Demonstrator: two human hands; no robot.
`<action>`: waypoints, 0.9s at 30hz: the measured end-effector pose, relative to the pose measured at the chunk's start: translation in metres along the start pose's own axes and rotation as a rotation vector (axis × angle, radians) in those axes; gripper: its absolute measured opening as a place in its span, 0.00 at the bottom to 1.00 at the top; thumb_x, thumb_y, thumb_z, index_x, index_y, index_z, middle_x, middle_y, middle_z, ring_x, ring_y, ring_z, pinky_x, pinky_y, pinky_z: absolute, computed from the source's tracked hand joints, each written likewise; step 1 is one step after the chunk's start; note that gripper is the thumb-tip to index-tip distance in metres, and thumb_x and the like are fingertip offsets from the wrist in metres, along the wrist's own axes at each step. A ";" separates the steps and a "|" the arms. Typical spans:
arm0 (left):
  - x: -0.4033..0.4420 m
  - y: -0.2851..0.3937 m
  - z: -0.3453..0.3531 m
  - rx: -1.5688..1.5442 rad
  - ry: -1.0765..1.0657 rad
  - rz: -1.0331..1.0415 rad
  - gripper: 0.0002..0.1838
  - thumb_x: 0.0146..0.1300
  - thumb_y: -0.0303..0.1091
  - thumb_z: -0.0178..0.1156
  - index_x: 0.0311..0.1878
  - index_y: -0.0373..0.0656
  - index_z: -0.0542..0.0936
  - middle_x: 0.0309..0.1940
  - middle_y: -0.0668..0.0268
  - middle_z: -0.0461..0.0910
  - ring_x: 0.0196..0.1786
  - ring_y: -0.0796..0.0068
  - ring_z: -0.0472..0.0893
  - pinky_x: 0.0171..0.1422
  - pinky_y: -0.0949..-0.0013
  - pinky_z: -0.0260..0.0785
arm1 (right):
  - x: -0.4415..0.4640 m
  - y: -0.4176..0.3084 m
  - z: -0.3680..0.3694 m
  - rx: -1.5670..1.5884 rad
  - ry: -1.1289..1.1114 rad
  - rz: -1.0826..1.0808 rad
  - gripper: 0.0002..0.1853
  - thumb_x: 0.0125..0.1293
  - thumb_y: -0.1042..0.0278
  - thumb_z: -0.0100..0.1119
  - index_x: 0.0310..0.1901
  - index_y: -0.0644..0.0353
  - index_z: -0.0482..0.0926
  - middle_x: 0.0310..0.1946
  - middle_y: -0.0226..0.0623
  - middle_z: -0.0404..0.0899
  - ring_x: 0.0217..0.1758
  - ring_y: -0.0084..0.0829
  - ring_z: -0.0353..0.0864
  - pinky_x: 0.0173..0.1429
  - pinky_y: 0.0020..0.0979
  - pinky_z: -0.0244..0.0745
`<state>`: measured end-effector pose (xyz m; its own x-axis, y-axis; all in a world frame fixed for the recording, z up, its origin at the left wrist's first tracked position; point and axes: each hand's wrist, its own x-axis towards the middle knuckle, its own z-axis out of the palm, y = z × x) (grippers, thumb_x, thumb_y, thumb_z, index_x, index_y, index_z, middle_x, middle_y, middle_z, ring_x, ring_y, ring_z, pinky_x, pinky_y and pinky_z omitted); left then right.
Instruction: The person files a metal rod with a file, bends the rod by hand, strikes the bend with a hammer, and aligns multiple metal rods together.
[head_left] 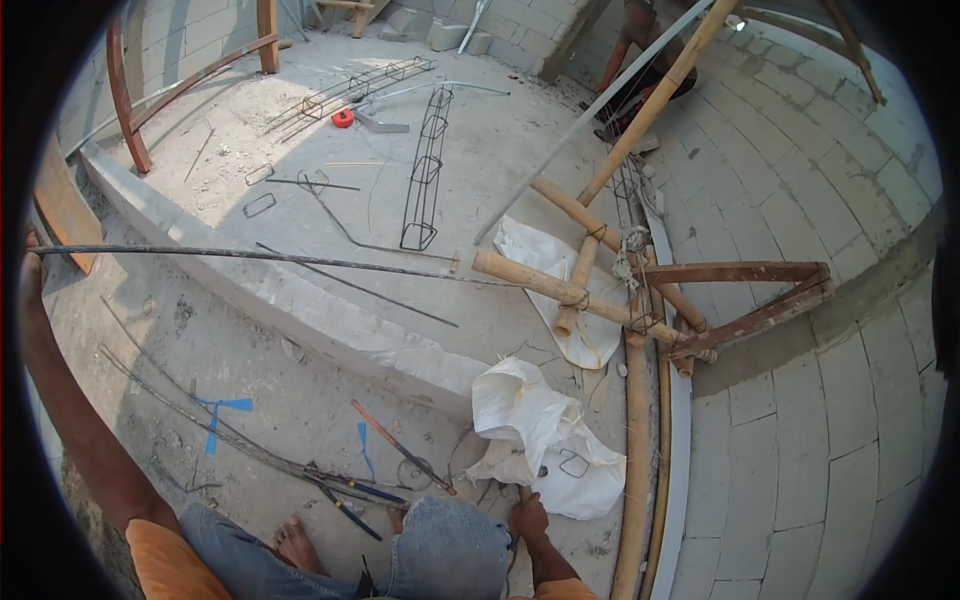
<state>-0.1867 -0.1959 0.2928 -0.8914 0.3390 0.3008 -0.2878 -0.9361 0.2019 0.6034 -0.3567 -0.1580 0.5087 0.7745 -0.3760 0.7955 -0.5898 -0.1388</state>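
At the far left edge my left hand (33, 262) is closed round the end of a long steel rod (300, 258), partly cut off by the dark lens border. The rod runs level to the right, ending near the bamboo. Low in the middle, my right hand (529, 516) is a fist beside my knee, next to a crumpled white sack (530, 420). What it grips is mostly hidden; a short brownish end pokes out above it. A long-handled cutter with blue grips (345, 508) lies on the ground by my foot, near more steel rods (210, 418) and an orange-brown bar (402, 446).
A low concrete ledge (280, 320) crosses the floor. Beyond it lie a wire rebar cage (427, 170), a red tape measure (343, 118) and bent rods. Lashed bamboo poles (585, 295) stand on the right by a block wall (800, 440). Another person (640, 50) crouches at the back right.
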 end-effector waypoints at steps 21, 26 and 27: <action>0.064 0.015 -0.090 0.082 -0.007 0.021 0.09 0.60 0.35 0.50 0.34 0.38 0.71 0.29 0.59 0.71 0.31 0.64 0.69 0.38 0.59 0.65 | 0.004 0.004 0.008 -0.009 0.007 0.022 0.19 0.59 0.60 0.55 0.46 0.65 0.66 0.38 0.58 0.80 0.41 0.57 0.82 0.45 0.54 0.76; 0.077 0.021 -0.105 0.077 -0.012 0.020 0.10 0.61 0.34 0.49 0.36 0.35 0.71 0.31 0.57 0.71 0.33 0.62 0.70 0.40 0.58 0.65 | 0.005 0.003 0.008 0.007 -0.013 0.041 0.20 0.59 0.60 0.55 0.47 0.65 0.67 0.39 0.58 0.79 0.43 0.57 0.81 0.47 0.54 0.75; 0.079 0.022 -0.107 0.078 -0.012 0.021 0.10 0.62 0.34 0.49 0.37 0.35 0.71 0.32 0.57 0.71 0.34 0.62 0.70 0.41 0.58 0.65 | 0.005 0.003 0.008 0.009 -0.022 0.054 0.20 0.59 0.61 0.55 0.47 0.65 0.67 0.40 0.58 0.79 0.43 0.57 0.81 0.48 0.54 0.75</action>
<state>-0.3014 -0.1999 0.2212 -0.8924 0.3209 0.3171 -0.2406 -0.9331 0.2671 0.6052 -0.3562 -0.1674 0.5434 0.7365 -0.4028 0.7642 -0.6326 -0.1258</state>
